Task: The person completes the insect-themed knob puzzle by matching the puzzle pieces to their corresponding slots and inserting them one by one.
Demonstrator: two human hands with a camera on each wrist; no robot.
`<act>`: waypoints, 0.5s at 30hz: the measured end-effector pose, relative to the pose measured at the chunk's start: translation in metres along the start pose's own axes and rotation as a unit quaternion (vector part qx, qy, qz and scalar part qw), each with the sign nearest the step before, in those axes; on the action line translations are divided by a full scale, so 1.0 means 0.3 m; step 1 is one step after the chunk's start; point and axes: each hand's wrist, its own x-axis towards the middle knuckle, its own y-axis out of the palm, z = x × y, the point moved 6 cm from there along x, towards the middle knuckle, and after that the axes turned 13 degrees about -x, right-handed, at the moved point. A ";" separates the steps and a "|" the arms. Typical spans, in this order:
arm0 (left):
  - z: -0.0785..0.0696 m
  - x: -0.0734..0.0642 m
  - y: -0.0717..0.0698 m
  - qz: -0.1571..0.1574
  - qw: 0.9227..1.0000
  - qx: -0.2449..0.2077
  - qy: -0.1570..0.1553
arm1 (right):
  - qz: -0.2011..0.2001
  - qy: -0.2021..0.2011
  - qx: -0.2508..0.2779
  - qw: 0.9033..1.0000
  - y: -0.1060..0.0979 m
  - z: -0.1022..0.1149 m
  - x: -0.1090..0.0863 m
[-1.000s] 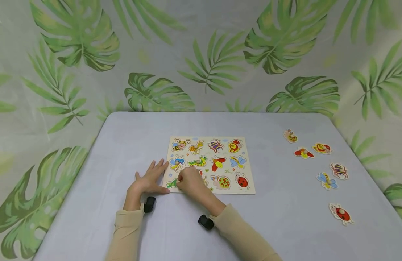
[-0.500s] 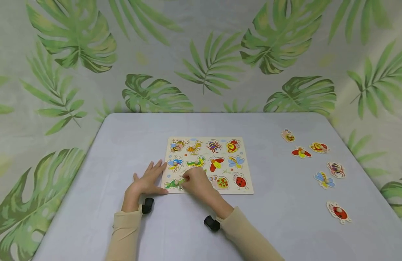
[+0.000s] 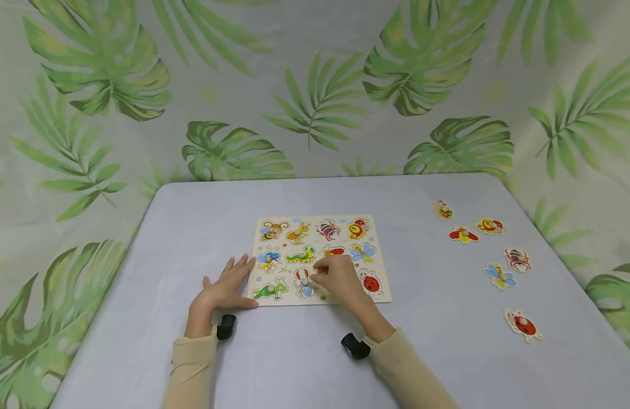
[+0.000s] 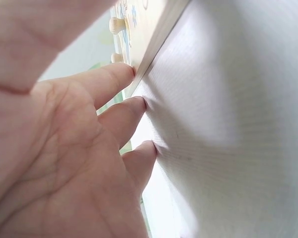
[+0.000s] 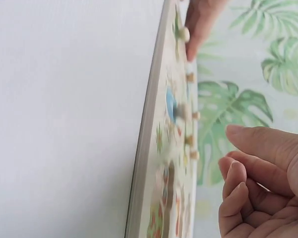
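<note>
A wooden peg puzzle board (image 3: 304,304) with insect pictures lies on the table. My left hand (image 3: 222,292) lies at its left side, fingers spread; in the left wrist view fingertips (image 4: 126,72) touch its edge. My right hand (image 3: 341,279) hovers over the lower part of the board. In the right wrist view its fingers are loosely curled, thumb apart from index, nothing between them. Just left of it sits a blue-and-red beetle piece (image 3: 305,288) with a knob. A green grasshopper piece (image 3: 270,290) lies at lower left. The right hand hides part of the board's lower row.
Several loose insect pieces lie at the table's right: a snail (image 3: 442,210), a red-winged bug (image 3: 463,234), a yellow-and-red bug (image 3: 491,226), a spider (image 3: 517,259), a blue-winged bee (image 3: 500,276) and a ladybug (image 3: 522,325). A leaf-print cloth (image 3: 315,113) hangs behind.
My right hand has moved right, away from the grasshopper and past the beetle, which now shows fully. My left hand stays at the board's edge. The head view has shifted slightly.
</note>
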 end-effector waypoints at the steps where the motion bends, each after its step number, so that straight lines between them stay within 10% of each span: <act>1: 0.001 -0.001 0.000 0.000 1.000 0.001 0.001 | -0.006 0.005 -0.003 1.000 -0.008 -0.016 -0.001; 15: 0.000 0.003 0.002 0.005 1.000 -0.002 0.012 | -0.039 0.079 0.006 0.996 -0.118 -0.228 -0.054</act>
